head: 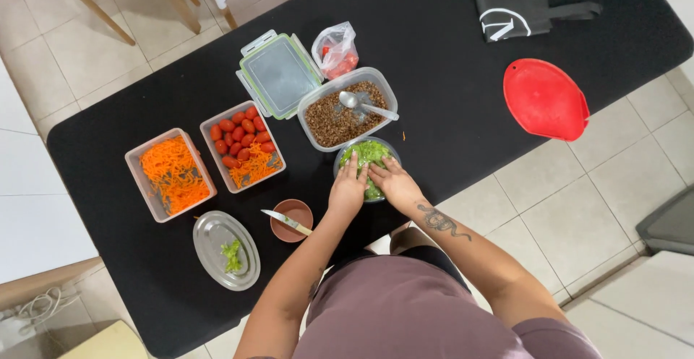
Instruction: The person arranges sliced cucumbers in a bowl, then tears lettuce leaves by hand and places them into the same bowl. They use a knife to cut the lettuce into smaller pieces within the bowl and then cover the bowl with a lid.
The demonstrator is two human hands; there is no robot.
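Both my hands press down on green lettuce (369, 151) inside a round bowl (340, 158) at the table's near edge. My left hand (348, 189) lies flat on the left side of the greens. Beside it, my right hand (394, 180) covers the right side, fingers spread. Neither hand grips anything. Just behind the bowl stands a clear container of brown grains (334, 122) with a metal spoon (365, 105) resting in it.
On the black table (448, 77): a tub of grated carrot (172, 172), a tub of cherry tomatoes with carrot (242, 144), a green-rimmed lid (278, 73), a plastic bag (335, 48), a brown bowl with a knife (288, 221), an oval metal plate (225, 250), a red lid (546, 99).
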